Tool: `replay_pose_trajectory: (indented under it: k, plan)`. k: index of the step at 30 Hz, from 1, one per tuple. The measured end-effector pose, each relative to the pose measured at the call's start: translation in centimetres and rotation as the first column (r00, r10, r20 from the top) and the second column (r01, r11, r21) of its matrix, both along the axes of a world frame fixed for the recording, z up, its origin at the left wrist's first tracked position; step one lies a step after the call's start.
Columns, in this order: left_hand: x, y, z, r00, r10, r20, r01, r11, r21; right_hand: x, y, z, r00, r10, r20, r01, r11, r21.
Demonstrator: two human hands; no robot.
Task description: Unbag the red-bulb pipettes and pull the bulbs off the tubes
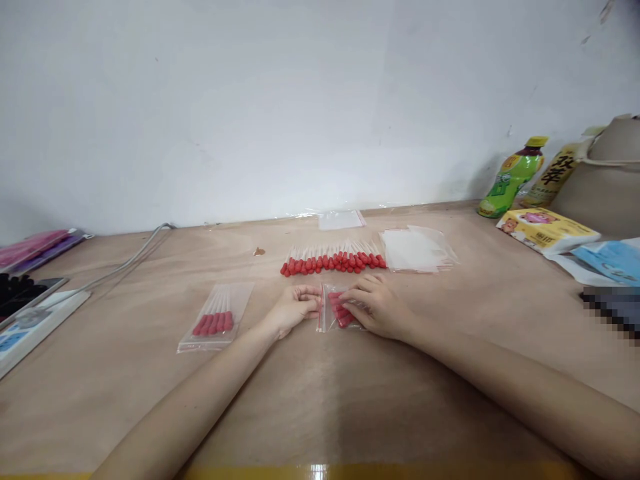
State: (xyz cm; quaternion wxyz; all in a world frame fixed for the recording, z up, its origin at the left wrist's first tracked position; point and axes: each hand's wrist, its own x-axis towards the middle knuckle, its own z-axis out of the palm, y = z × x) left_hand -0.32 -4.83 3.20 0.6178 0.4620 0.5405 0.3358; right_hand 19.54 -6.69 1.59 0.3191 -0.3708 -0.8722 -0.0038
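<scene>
In front of me a clear zip bag (325,320) lies on its side with red-tipped sticks (344,317) in it. My left hand (296,309) has its fingers closed on the bag's zip edge at the left. Over the bag's right part, my right hand (375,305) pinches the bag near the red tips. Behind the hands a long row of red-tipped white sticks (333,262) lies on the table. To the left rests another clear bag (216,317) with several such sticks, its zip edge toward me.
Stacked flat bags (417,250) lie right of the row, another bag (341,220) behind it. At right stand a green bottle (513,179), a yellow tissue pack (547,230) and a beige bag (603,180). A power strip (43,327) and cable (125,263) are left.
</scene>
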Motion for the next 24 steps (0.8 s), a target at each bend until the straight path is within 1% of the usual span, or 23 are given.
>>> replay_pose_trajectory:
  k: [2, 5, 9, 12, 15, 17, 20, 24]
  plan:
    - [0.2, -0.2, 0.0, 1.000, -0.016, -0.014, 0.016, 1.000, 0.023, -0.8, 0.7, 0.4, 0.995, 0.089, 0.035, -0.091, 0.995, 0.050]
    - [0.2, -0.3, -0.2, 0.999, -0.046, -0.017, 0.047, 0.998, 0.035, -1.6, 1.7, 0.5, 0.971, 0.203, 0.122, -0.220, 0.964, 0.147]
    - [0.0, -0.3, -0.4, 0.994, -0.106, -0.015, 0.106, 0.993, 0.054, -1.8, 2.3, 0.3, 0.934, 0.250, 0.256, -0.318, 0.908, 0.273]
    - [-0.2, -0.3, -0.6, 0.988, -0.153, -0.009, 0.154, 0.985, 0.077, -1.9, 2.2, 0.5, 0.896, 0.278, 0.345, -0.385, 0.874, 0.296]
    - [-0.4, -0.2, -0.8, 0.976, -0.216, 0.009, 0.214, 0.971, 0.108, -2.1, 1.9, 1.0, 0.874, 0.280, 0.398, -0.410, 0.864, 0.294]
    - [-0.5, -0.1, -0.9, 0.972, -0.235, 0.023, 0.231, 0.967, 0.109, -2.3, 1.9, 1.2, 0.871, 0.270, 0.411, -0.409, 0.862, 0.299]
    - [-0.6, -0.1, -0.9, 0.971, -0.240, 0.019, 0.237, 0.967, 0.093, -2.5, 2.1, 1.3, 0.875, 0.263, 0.406, -0.404, 0.860, 0.312]
    - [-0.5, -0.1, -0.7, 0.976, -0.219, -0.008, 0.219, 0.970, 0.103, -2.5, 2.2, 1.1, 0.887, 0.265, 0.378, -0.394, 0.861, 0.321]
